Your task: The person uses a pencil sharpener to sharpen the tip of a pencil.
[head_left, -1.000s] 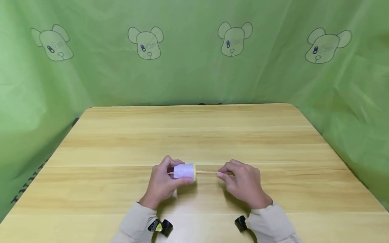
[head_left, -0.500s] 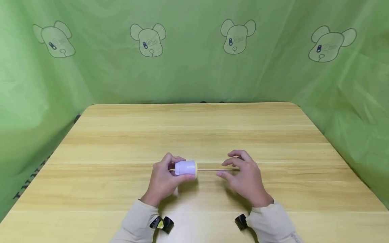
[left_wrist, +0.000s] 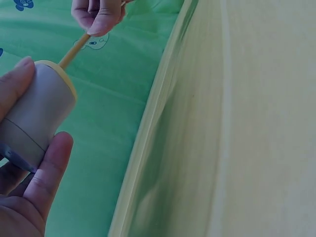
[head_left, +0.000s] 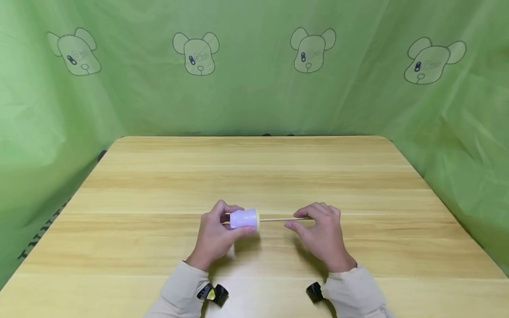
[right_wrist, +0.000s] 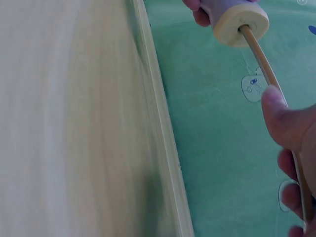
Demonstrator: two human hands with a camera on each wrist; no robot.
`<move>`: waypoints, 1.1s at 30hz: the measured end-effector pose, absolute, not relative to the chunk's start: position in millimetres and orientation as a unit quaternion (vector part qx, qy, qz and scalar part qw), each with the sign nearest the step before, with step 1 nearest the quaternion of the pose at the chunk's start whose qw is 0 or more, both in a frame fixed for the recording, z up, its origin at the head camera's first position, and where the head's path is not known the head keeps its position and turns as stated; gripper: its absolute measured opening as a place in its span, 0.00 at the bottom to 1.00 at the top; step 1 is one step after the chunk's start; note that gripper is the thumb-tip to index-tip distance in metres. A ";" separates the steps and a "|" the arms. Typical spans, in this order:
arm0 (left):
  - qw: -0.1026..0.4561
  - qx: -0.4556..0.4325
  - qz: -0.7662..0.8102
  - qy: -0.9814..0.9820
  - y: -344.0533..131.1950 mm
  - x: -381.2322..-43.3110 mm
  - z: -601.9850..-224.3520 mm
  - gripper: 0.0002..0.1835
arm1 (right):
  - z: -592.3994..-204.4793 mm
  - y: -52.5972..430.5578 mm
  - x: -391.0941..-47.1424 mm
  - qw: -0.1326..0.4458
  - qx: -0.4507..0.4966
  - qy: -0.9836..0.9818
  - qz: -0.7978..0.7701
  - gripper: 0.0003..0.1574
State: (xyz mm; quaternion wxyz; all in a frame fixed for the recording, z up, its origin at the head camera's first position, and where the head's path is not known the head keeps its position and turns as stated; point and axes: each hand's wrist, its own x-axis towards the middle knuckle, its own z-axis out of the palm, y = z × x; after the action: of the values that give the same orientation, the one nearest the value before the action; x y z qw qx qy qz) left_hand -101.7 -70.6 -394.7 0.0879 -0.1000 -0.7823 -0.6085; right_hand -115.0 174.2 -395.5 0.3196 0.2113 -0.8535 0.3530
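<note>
A small purple pencil sharpener (head_left: 244, 218) with a pale yellow end lies sideways in my left hand (head_left: 214, 236), held above the table between thumb and fingers. From the hole in its yellow end (right_wrist: 229, 29) sticks a thin wood-coloured pencil (head_left: 276, 219), pointing right. My right hand (head_left: 324, 234) pinches the pencil partway along, thumb on the near side and index finger on the far side. The far end of the pencil runs back under the right palm, partly hidden. Inside the sharpener, the pencil's tip cannot be seen.
Both hands are over the near half of a light wooden table (head_left: 254, 176). Green cloth (head_left: 254, 97) printed with bear heads hangs behind the table and along its sides. A black wrist device (head_left: 220, 295) sits by the left sleeve, another black device (head_left: 315, 292) by the right.
My right hand's fingers spread off the pencil half a second ago and now pinch it again. My left hand keeps its grip on the sharpener, almost in place.
</note>
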 end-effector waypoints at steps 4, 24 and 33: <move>0.073 -0.088 -0.615 -0.780 -70.5 -101.5 -396.3 0.25 | -398.0 172.7 -113.7 0.354 0.221 -0.846 0.330 0.23; 0.053 -0.121 -0.615 -0.777 -68.2 -99.1 -398.5 0.26 | -393.4 172.8 -110.0 0.256 0.192 -0.883 0.342 0.16; 0.057 -0.123 -0.620 -0.772 -67.7 -99.6 -393.0 0.26 | -390.5 172.0 -107.5 0.240 0.168 -0.919 0.264 0.24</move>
State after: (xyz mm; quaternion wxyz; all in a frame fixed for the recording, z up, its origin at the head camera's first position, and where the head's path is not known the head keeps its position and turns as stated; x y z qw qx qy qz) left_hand -99.6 -67.7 -393.0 0.0575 -0.1232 -0.7724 -0.6204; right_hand -107.5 172.0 -390.5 0.2399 0.1676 -0.9191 0.2637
